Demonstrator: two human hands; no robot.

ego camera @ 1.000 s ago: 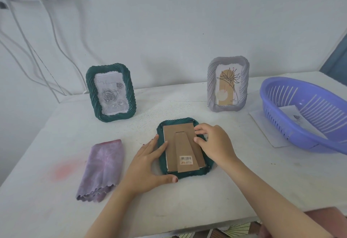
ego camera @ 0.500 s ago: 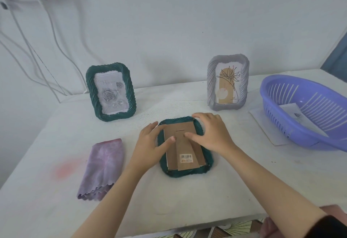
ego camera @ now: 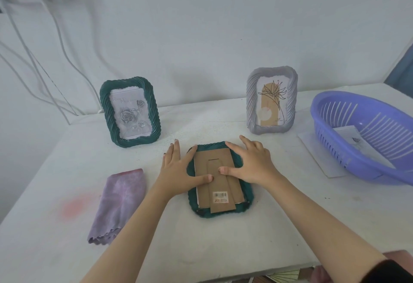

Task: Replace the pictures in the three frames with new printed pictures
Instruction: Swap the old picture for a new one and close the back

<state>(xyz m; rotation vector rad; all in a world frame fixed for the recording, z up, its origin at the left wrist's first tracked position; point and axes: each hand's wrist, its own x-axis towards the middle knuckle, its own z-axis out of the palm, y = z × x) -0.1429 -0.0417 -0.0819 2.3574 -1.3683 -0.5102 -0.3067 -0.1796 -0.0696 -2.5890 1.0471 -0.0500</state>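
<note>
A dark green frame (ego camera: 247, 195) lies face down in the middle of the white table (ego camera: 201, 244), its brown cardboard back and stand up. My left hand (ego camera: 178, 168) lies flat on its left edge, the thumb pressing the cardboard. My right hand (ego camera: 252, 164) lies flat on its upper right corner, its thumb pressing the stand. A second green frame (ego camera: 130, 112) with a grey rose picture stands at the back left. A grey frame (ego camera: 271, 103) with a flower drawing stands at the back right.
A purple plastic basket (ego camera: 366, 135) holding a printed sheet sits at the right, on top of another white sheet (ego camera: 317, 151). A folded purple cloth (ego camera: 118, 204) lies at the left. White cables (ego camera: 44, 77) hang down the wall behind.
Both hands slid up along the face-down frame. The left hand flattened beside its left edge, and both thumbs now meet on the cardboard back.
</note>
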